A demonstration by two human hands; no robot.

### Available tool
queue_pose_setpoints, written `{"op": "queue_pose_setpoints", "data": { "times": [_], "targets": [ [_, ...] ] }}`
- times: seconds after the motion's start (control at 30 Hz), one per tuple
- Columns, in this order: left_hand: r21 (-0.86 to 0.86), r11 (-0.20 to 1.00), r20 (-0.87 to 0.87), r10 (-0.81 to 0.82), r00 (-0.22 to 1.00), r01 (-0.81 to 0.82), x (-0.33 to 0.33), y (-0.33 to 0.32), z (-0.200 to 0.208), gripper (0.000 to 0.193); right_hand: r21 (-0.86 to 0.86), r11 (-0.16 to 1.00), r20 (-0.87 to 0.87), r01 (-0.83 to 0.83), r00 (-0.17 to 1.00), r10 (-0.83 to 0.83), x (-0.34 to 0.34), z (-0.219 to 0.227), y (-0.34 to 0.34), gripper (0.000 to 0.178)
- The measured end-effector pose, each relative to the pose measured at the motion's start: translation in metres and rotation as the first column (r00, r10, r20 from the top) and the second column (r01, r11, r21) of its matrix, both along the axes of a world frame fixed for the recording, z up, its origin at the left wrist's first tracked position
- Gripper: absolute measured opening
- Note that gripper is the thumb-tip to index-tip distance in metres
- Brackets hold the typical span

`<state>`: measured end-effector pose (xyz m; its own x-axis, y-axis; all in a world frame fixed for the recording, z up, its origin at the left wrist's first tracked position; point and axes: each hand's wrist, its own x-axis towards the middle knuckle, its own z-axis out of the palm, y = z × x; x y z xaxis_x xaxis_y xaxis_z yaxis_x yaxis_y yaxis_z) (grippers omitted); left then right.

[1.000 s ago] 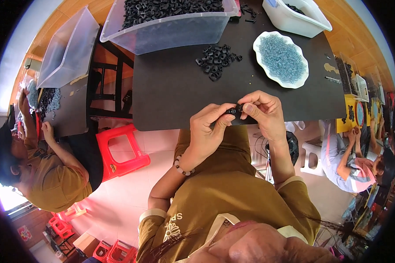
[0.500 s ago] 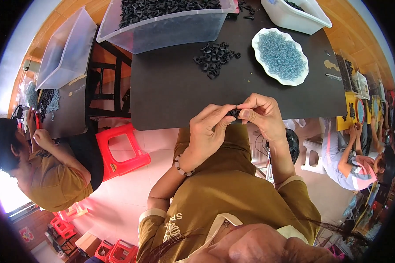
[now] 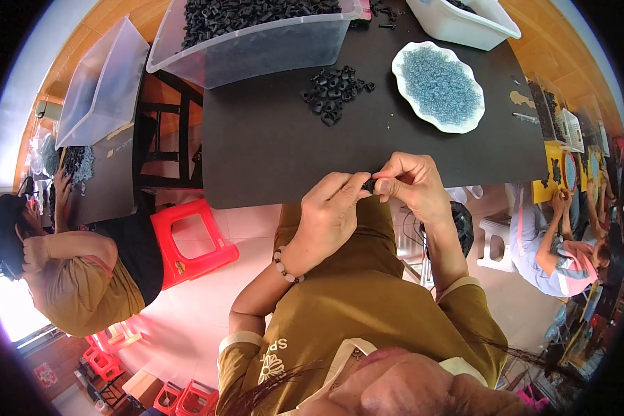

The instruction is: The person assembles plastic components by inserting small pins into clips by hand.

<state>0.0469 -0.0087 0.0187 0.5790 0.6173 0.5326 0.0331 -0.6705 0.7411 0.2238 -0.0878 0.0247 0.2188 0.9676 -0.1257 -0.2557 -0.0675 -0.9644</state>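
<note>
Between my fingertips at the table's near edge is a small black plastic part (image 3: 369, 185), mostly covered by the fingers. My left hand (image 3: 331, 211) pinches it from the left. My right hand (image 3: 414, 184) grips it from the right with thumb and forefinger. Beyond the hands, a loose pile of black plastic parts (image 3: 331, 93) lies on the dark table (image 3: 270, 156). To its right stands a white scalloped plate (image 3: 469, 127) heaped with small clear-bluish pieces (image 3: 440, 87).
A large clear bin (image 3: 270, 55) of black parts stands at the back left, a white tub (image 3: 464, 28) at the back right. At left, a co-worker (image 3: 83, 270) sits at another table near a red stool (image 3: 194, 243). Another co-worker (image 3: 551, 256) sits at right.
My hands stay together, and less of the black part shows between the fingers. The left co-worker has raised one hand to the head and moved the other toward the table's pile.
</note>
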Motion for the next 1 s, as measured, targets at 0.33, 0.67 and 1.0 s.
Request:
{"op": "queue_pose_setpoints", "data": {
  "times": [0.33,0.67,1.0],
  "targets": [
    [0.163,0.986,-0.065,-0.034,0.997,0.044,0.003,0.002,0.003,0.035,-0.060,0.998,0.095,0.030,0.995,-0.024,-0.003,0.015,0.000,0.015],
    [0.262,0.965,-0.105,0.043,0.994,-0.015,0.004,0.004,0.009,0.038,-0.067,0.995,0.201,0.073,0.978,-0.058,-0.009,0.019,0.003,0.017],
    [-0.166,0.986,-0.016,0.032,0.999,-0.034,-0.008,0.017,-0.012,0.019,-0.027,0.999,0.166,-0.023,0.986,0.027,-0.005,0.010,0.021,0.014]
  ]
}}
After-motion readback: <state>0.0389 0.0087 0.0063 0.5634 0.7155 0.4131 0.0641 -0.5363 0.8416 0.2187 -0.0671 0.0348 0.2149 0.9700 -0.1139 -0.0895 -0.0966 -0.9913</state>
